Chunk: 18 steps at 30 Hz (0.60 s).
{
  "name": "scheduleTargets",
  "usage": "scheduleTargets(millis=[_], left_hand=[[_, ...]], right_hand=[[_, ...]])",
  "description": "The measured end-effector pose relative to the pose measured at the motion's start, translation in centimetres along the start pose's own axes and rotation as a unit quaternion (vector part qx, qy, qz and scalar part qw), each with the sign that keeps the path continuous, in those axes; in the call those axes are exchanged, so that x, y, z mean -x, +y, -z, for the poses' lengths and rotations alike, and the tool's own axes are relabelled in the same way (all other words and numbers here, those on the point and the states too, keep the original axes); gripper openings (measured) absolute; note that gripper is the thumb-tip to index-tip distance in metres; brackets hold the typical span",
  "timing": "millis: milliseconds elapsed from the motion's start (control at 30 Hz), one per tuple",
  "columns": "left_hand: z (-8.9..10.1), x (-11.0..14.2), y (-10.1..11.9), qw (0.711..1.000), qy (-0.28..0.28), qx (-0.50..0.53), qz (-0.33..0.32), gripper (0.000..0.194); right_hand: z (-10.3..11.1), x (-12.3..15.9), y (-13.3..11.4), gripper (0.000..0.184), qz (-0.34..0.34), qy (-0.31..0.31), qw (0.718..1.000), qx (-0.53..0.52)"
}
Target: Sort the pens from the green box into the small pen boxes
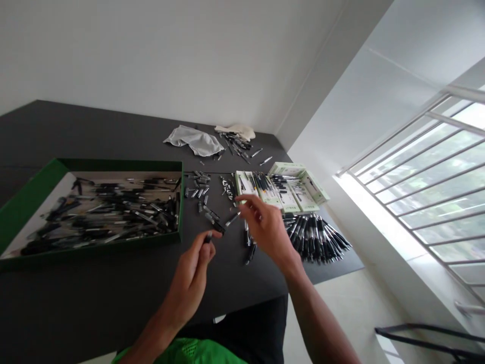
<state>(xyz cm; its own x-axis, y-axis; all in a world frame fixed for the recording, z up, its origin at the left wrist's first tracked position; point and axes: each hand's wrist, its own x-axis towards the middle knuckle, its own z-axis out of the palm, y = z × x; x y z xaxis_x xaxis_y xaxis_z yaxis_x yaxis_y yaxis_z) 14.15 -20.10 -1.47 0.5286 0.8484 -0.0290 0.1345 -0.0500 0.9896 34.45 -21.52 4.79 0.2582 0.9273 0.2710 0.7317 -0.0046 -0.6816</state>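
Note:
My left hand (194, 270) is closed, with a small black pen part (207, 237) pinched between thumb and forefinger. Up and to the right, my right hand (263, 225) has its fingertips drawn together; whatever they hold, if anything, is too small and blurred to name. Between the hands, short clear-and-black pen pieces (210, 216) lie loose on the dark table. Several pens (248, 237) lie just left of my right wrist and are partly hidden by that hand. A fanned pile of black pens (316, 237) spreads out to the right of it.
A green-edged box (182, 202) full of loose pens and pen parts stands on the left. Pale green boxes (312, 205) with pens stand behind my right hand. Farther back lie a grey cloth (195, 140), a cream cloth (238, 131) and more pens (237, 145).

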Motion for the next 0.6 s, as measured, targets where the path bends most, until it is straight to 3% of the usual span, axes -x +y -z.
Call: scheduleTargets(millis=[33,67,133,233,333,467,567,600], left_hand=[[0.2,-0.2,-0.4,1.000,0.007,0.005,0.003,0.041],[0.2,-0.3,-0.7,1.000,0.009,0.012,0.006,0.040],[0.2,-0.3,-1.3,1.000,0.005,0.029,0.008,0.037],[-0.2,0.1,-1.5,0.998,-0.004,0.056,-0.003,0.034],[-0.2,0.2,-1.1,0.998,-0.012,0.062,-0.011,0.034],[0.2,0.1,-0.5,0.998,-0.014,0.061,-0.012,0.036],[0.1,0.0,-0.8,0.998,-0.013,0.066,-0.002,0.034],[0.0,-0.1,-0.9,0.998,-0.015,0.067,0.005,0.033]], right_hand=[[0.2,-1.5,1.4,0.026,-0.026,0.059,0.995,0.075],[0.2,-3.0,2.7,0.025,-0.055,0.070,0.985,0.147],[-0.1,-5.5,5.0,0.024,-0.131,0.005,0.956,0.261],[-1.1,-7.7,6.8,0.023,-0.174,-0.034,0.937,0.300],[-1.7,-8.5,7.1,0.022,-0.183,-0.040,0.934,0.305],[-1.0,-7.6,5.5,0.017,-0.147,-0.047,0.951,0.269],[-0.4,-5.3,3.4,0.014,-0.043,-0.028,0.996,0.073],[-0.5,-4.3,2.8,0.011,-0.018,-0.027,0.999,-0.002]])
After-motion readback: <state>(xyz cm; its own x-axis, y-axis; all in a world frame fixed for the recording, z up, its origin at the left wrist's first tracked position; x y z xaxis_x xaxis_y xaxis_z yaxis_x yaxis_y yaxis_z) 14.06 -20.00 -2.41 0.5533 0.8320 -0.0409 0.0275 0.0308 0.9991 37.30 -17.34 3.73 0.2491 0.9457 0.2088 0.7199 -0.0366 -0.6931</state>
